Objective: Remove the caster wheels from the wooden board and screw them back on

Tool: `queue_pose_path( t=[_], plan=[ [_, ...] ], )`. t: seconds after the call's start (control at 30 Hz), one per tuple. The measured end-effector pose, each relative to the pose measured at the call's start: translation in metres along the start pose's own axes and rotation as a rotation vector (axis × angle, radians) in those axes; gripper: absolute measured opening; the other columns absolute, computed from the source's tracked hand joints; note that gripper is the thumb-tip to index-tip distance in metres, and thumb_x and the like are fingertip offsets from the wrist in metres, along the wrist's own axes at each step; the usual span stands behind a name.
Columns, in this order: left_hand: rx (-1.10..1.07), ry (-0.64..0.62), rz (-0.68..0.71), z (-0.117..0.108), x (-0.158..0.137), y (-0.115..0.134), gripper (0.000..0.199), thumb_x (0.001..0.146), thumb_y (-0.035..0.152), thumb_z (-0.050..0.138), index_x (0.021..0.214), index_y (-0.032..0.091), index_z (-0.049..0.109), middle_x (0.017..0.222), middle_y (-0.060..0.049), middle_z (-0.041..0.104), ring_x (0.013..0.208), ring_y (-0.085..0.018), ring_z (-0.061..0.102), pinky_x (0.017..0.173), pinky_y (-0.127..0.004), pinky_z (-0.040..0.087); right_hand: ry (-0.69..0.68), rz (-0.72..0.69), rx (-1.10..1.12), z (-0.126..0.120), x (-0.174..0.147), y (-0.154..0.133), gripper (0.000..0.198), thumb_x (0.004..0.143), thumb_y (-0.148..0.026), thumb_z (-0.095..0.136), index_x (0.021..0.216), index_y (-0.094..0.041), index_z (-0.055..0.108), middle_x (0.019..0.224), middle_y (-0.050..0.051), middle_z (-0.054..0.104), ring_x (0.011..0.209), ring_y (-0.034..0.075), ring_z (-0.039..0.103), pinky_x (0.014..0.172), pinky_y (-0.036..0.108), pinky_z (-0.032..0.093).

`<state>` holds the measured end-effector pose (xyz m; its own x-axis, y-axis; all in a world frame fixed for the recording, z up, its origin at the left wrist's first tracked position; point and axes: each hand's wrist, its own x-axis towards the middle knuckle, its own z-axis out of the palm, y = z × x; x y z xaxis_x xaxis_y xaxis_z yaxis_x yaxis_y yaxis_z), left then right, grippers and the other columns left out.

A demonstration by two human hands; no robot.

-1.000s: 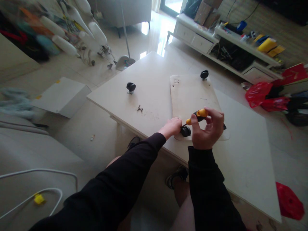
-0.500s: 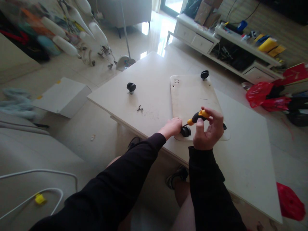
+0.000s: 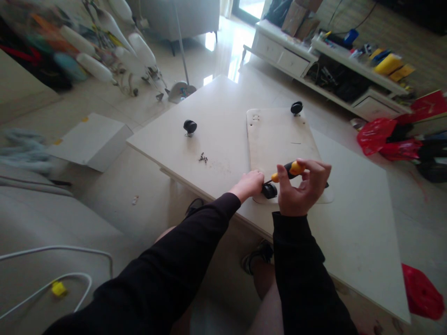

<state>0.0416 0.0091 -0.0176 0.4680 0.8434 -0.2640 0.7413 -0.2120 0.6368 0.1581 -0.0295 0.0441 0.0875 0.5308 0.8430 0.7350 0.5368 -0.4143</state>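
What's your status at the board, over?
Right hand holding yellow-and-black screwdriver at a caster. Left hand beside it, crowding the shaft. Loose screws on tabletop, off the board.

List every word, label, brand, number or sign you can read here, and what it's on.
No text is legible anywhere in this view.
Screwdriver: no readable marking.
White box: yellow patches, no readable lettering.
Yellow items on the cabinet: too small and blurred to tell.

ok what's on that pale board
The pale board bears a black caster at its far right and another caster near left, by the left hand. The right hand covers much of the near right; a dark piece there is too hidden to name.
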Motion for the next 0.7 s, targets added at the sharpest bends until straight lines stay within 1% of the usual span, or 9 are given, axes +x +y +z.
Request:
queue_pose_path(
  t=[0.13,0.2,0.27,0.37,0.43,0.5,0.57,0.63,0.7],
  plan=[
    [0.004,-0.004,-0.006,-0.0029,-0.0028,0.002,0.018,0.102,0.014,0.053,0.112,0.017,0.068,0.133,-0.015,0.069,0.127,-0.03,0.065,0.104,-0.042,0.055,-0.039,0.059,0.133,0.0018,-0.0029,-0.0019,0.036,0.092,-0.028,0.064,0.128,-0.026,0.062,0.117,0.006,0.071,0.106,0.023,0.074,0.086,0.042,0.061],
    [0.009,-0.011,-0.005,-0.0043,-0.0039,0.0031,0.019,0.102,0.013,0.053,0.113,0.017,0.068,0.133,-0.015,0.069,0.127,-0.029,0.065,0.105,-0.042,0.055,-0.058,0.06,0.135,0.0015,-0.0024,-0.0033,0.035,0.093,-0.029,0.06,0.128,-0.025,0.061,0.118,0.007,0.071,0.109,0.024,0.074,0.088,0.043,0.061],
    [0.012,-0.016,-0.007,-0.0051,-0.0045,0.004,0.02,0.102,0.013,0.052,0.113,0.018,0.068,0.133,-0.015,0.069,0.127,-0.029,0.065,0.104,-0.041,0.055,-0.042,0.044,0.062,0.0007,-0.0001,-0.0045,0.031,0.09,-0.034,0.07,0.12,-0.026,0.065,0.112,0.006,0.069,0.105,0.024,0.071,0.082,0.04,0.06],
    [0.017,-0.013,-0.008,-0.0048,-0.0045,0.0043,0.02,0.104,0.014,0.051,0.113,0.018,0.068,0.134,-0.015,0.069,0.128,-0.029,0.064,0.103,-0.04,0.055,0.012,0.017,-0.036,-0.0006,0.0029,-0.0054,0.034,0.082,-0.039,0.084,0.11,-0.026,0.071,0.103,0.004,0.064,0.097,0.022,0.067,0.074,0.037,0.06],
    [0.021,-0.012,-0.008,-0.0042,-0.0043,0.0039,0.019,0.103,0.014,0.051,0.113,0.017,0.067,0.134,-0.015,0.069,0.128,-0.03,0.064,0.104,-0.041,0.055,0.008,0.011,-0.024,-0.0009,0.0024,-0.0049,0.033,0.086,-0.036,0.077,0.117,-0.027,0.07,0.105,0.004,0.067,0.096,0.022,0.069,0.076,0.038,0.06],
    [0.022,-0.015,-0.01,-0.0037,-0.0039,0.0033,0.02,0.103,0.014,0.051,0.114,0.017,0.067,0.134,-0.015,0.069,0.128,-0.03,0.065,0.104,-0.042,0.055,-0.015,0.022,0.025,-0.0009,0.0007,-0.0039,0.035,0.091,-0.032,0.064,0.126,-0.027,0.066,0.111,0.005,0.071,0.101,0.023,0.073,0.081,0.041,0.061],
    [0.022,-0.017,-0.016,-0.0032,-0.0033,0.0025,0.021,0.103,0.014,0.051,0.116,0.017,0.067,0.134,-0.015,0.069,0.128,-0.03,0.065,0.104,-0.042,0.055,-0.031,0.025,0.07,-0.0007,-0.0003,-0.003,0.036,0.093,-0.029,0.056,0.128,-0.027,0.064,0.116,0.006,0.073,0.107,0.025,0.074,0.084,0.043,0.061],
    [0.02,-0.013,-0.01,-0.0028,-0.0026,0.0017,0.022,0.103,0.014,0.05,0.118,0.018,0.066,0.135,-0.015,0.068,0.129,-0.03,0.064,0.104,-0.042,0.055,-0.028,0.008,0.053,-0.0007,0.0007,-0.0028,0.031,0.092,-0.032,0.063,0.122,-0.027,0.067,0.113,0.005,0.071,0.106,0.024,0.072,0.081,0.04,0.061],
    [0.017,-0.011,0.001,-0.0024,-0.0019,0.001,0.023,0.103,0.014,0.05,0.118,0.017,0.066,0.136,-0.016,0.068,0.129,-0.03,0.064,0.103,-0.041,0.055,-0.006,-0.024,0.006,-0.0008,0.0029,-0.0032,0.031,0.085,-0.034,0.077,0.115,-0.028,0.07,0.106,0.003,0.068,0.099,0.022,0.069,0.075,0.037,0.06]
  ],
)
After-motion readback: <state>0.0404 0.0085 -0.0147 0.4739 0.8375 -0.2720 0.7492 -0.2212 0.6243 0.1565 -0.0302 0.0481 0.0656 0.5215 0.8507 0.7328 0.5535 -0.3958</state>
